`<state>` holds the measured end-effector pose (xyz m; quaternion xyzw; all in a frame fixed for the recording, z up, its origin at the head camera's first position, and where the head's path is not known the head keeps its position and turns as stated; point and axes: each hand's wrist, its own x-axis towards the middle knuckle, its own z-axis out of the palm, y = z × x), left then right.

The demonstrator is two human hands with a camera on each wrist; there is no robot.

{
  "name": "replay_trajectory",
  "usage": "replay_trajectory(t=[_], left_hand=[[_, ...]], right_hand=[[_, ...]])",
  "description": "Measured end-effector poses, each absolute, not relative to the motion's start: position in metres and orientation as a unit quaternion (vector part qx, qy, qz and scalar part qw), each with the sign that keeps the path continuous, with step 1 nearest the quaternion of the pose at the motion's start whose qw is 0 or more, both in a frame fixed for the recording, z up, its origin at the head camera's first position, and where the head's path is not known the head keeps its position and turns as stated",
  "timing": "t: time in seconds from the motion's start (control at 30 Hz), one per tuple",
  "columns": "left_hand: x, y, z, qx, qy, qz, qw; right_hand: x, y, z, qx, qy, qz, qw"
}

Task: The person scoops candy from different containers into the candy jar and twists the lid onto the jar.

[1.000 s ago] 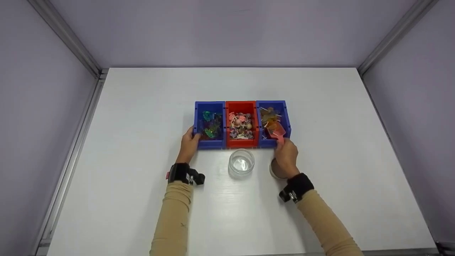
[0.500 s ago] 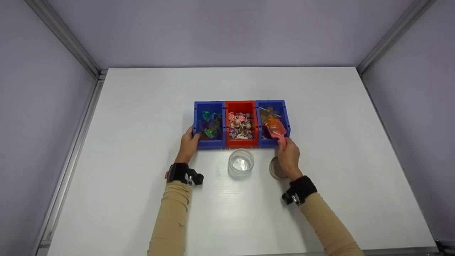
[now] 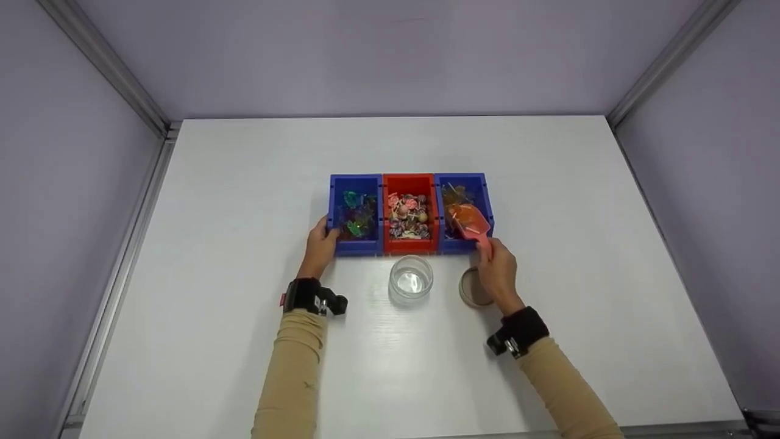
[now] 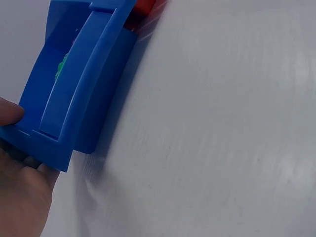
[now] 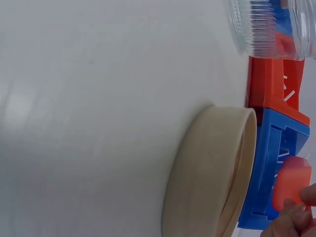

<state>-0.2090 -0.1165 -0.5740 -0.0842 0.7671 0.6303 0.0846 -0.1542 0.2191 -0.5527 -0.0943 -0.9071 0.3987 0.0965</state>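
My right hand (image 3: 499, 271) grips the handle of a pink scoop (image 3: 477, 227), whose bowl carries orange-wrapped lollipops (image 3: 464, 214) over the right blue bin (image 3: 466, 245). In the right wrist view the scoop (image 5: 292, 181) shows pink at the front of that bin. My left hand (image 3: 319, 249) holds the outer front corner of the left blue bin (image 3: 358, 247), thumb over the rim and fingers beneath, as the left wrist view shows. Green-wrapped candies (image 3: 358, 227) lie in it. Between the two stands a red bin (image 3: 412, 245) of small lollipops (image 3: 409, 213).
A clear glass jar (image 3: 411, 279) stands open in front of the red bin. Right of the jar, partly under my right hand, a round beige lid (image 3: 472, 291) lies on the white table (image 3: 378, 366). Grey walls enclose the table's back and sides.
The pink scoop has risen slightly with orange lollipops in its bowl, and my right hand has shifted a little right and back toward me. My left hand stays on its bin.
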Motion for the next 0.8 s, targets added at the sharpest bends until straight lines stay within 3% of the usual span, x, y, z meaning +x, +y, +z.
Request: replay_trajectory(t=[0.8], left_hand=[[-0.211, -0.114, -0.580, -0.101, 0.753, 0.646, 0.067]], right_hand=[[-0.157, 0.229, -0.566, -0.076, -0.890, 0.425, 0.144]])
